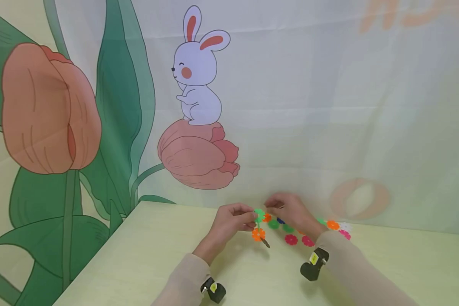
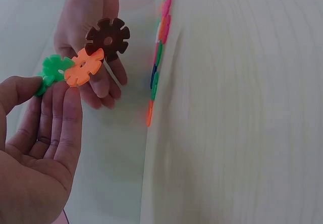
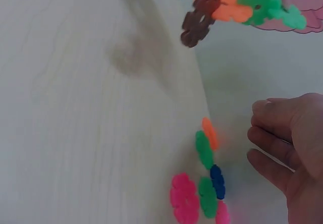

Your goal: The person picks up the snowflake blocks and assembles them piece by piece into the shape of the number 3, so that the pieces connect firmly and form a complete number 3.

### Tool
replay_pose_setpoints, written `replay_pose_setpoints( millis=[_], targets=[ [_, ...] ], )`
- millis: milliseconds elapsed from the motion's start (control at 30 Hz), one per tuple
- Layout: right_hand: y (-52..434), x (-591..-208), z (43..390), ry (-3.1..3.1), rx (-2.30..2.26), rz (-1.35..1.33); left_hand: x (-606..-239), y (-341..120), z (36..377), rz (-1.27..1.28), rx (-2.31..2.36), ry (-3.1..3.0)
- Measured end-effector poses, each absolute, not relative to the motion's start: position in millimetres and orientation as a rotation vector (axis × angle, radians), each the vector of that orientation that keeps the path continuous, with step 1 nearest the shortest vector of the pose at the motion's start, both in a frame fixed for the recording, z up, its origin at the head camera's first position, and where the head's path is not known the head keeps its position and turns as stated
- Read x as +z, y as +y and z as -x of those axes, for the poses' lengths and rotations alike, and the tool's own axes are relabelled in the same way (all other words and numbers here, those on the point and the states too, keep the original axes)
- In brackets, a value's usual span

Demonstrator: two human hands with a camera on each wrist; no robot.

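Observation:
My left hand (image 1: 233, 219) pinches a short chain of notched, flower-shaped plastic discs by its green end. In the left wrist view, a green disc (image 2: 56, 66) joins an orange disc (image 2: 84, 68), which joins a brown disc (image 2: 108, 39) at the free end. A second, smaller-looking green part (image 3: 293, 18) shows beyond the first in the right wrist view. The chain hangs above the table. To its right, my right hand (image 1: 290, 210) hovers over the loose discs, its fingers (image 3: 275, 110) loosely bent with nothing visible between them.
Several loose discs lie along the table's back edge, among them a pink disc (image 1: 291, 239), a green disc (image 1: 273, 224), a blue disc (image 3: 217, 182) and an orange disc (image 1: 332, 225). Behind the pale table (image 1: 252, 280) hangs a printed cloth (image 1: 290, 106) with a rabbit and tulips.

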State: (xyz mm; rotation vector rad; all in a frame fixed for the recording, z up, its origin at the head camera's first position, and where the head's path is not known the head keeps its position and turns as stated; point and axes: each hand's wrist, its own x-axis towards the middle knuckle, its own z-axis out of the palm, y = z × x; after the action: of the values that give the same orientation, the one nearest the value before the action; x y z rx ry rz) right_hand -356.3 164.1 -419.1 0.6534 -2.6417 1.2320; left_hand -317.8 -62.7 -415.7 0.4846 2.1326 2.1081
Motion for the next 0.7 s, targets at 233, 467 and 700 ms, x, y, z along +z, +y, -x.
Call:
replay_pose_setpoints(
  millis=[233,467,700],
  targets=[
    [160,-434,369,-2.681,1.067,-0.773,-418,-62,319,-0.479,2.133,2.117],
    [159,-442,372,-2.688,0.878,-0.867,-420,-61,321,-0.465,2.143,2.104],
    [153,-442,373,-2.769,0.752,-0.782,-422,-61,321,-0.459,2.141,2.1]
  ],
)
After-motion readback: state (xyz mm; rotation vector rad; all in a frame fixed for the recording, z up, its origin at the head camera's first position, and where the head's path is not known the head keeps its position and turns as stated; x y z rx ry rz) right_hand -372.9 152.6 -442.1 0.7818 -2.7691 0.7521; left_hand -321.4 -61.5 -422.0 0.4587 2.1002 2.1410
